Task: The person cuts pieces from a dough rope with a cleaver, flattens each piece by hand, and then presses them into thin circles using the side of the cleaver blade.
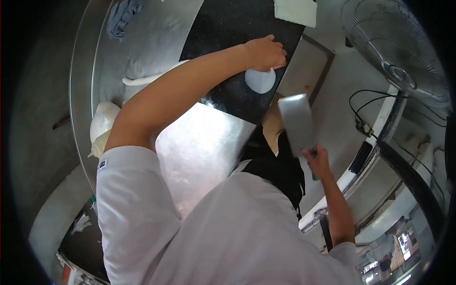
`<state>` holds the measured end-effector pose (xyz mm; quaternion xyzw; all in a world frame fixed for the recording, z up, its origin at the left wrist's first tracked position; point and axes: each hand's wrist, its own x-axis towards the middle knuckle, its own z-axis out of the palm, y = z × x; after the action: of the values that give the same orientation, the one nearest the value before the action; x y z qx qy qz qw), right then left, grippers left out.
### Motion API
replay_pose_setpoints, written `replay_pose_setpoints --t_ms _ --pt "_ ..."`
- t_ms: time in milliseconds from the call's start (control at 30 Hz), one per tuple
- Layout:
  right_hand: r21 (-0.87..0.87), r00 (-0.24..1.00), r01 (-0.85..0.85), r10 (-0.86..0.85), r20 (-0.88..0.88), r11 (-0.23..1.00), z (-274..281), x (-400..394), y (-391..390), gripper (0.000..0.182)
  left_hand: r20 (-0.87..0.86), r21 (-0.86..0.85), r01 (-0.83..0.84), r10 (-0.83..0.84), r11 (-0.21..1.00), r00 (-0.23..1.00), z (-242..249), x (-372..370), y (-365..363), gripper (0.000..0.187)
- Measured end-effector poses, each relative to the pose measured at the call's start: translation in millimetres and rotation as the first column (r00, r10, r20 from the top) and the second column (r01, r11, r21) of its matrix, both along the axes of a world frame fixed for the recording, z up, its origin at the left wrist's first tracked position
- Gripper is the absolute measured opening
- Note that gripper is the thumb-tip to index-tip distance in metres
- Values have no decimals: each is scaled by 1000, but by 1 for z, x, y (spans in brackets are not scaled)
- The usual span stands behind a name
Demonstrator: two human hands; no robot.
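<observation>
My left hand (268, 53) is over the black board (223, 35), its fingers curled at the upper edge of a thin white round dough wrapper (260, 82), apparently pinching it; the fingertips are partly hidden. Out to the right, my right hand (319, 161) grips a cleaver (297, 118) by its handle, a bit of green showing below the fist. The broad blade points up, beyond the board's edge and apart from the dough. A white dough rope (138, 81) lies on the steel table (156, 33), partly covered by my left forearm.
A white folded cloth (295, 13) sits at the board's far end. On the left are a crumpled blue cloth (123, 19) and a whitish plastic bag (104, 118) behind my upper arm. To the right stand a large fan (399, 47) and hanging black cables (363, 126).
</observation>
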<state>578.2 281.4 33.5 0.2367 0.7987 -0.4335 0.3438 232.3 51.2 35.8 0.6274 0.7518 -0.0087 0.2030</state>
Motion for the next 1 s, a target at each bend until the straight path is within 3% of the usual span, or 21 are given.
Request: replay_pose_setpoints --t_ms 67,133,200,267,300,333,367,467,533,567,633,667,733,833,900,1000 --pt "67 954 -7 27 -298 998 -13 -36 22 42 2 42 7 -7 999 1000 -1 -3 -1 17" --pt "283 922 -75 175 -346 956 -46 -97 44 42 -2 81 5 -5 997 1000 -5 -1 -1 17" --pt "15 782 -90 80 -618 996 -34 -175 26 42 74 -57 -9 14 998 997 -3 -1 3 15" --pt "84 755 -161 178 -631 983 -64 -220 9 40 48 -56 -2 4 998 999 12 2 4 10" --pt "33 829 -136 132 -543 990 -53 -224 -18 40 48 -80 -11 15 997 999 17 6 2 9" --pt "-26 779 -234 172 -603 972 -56 -215 -37 40 2 -24 19 -19 1000 1000 13 9 0 8" --pt "-45 772 -297 212 -599 954 -70 -197 -49 40 31 -97 25 -22 995 999 34 13 -1 12" --pt "-119 828 -357 255 -499 927 -57 -125 -66 44 85 7 -54 53 999 995 60 29 -17 18" --pt "43 841 -380 364 -400 924 -47 -76 -73 47 163 -23 -246 247 969 955 79 29 -29 22" --pt "-9 837 -364 324 -441 931 -40 -62 -72 45 152 -15 -260 259 965 954 78 25 -37 22" --pt "-31 874 -325 288 -391 945 -19 -60 -70 41 498 55 -566 469 823 730 63 9 -59 26" --pt "-49 884 -282 240 -402 958 -20 -61 -64 40 536 -28 -650 560 759 631 47 -1 -65 33" --pt "-89 877 -210 147 -458 974 -24 -70 -55 37 520 31 -698 584 716 623 28 -13 -80 39" --pt "34 840 -238 223 -494 971 -27 -90 -40 34 492 51 -756 642 653 588 19 -34 -78 53" --pt "-20 827 -258 210 -522 966 -24 -112 -36 33 561 207 -836 638 509 527 17 -50 -69 51" --pt "-75 827 -383 305 -471 921 -27 -147 -20 34 604 291 -920 695 265 391 22 -83 -50 52"
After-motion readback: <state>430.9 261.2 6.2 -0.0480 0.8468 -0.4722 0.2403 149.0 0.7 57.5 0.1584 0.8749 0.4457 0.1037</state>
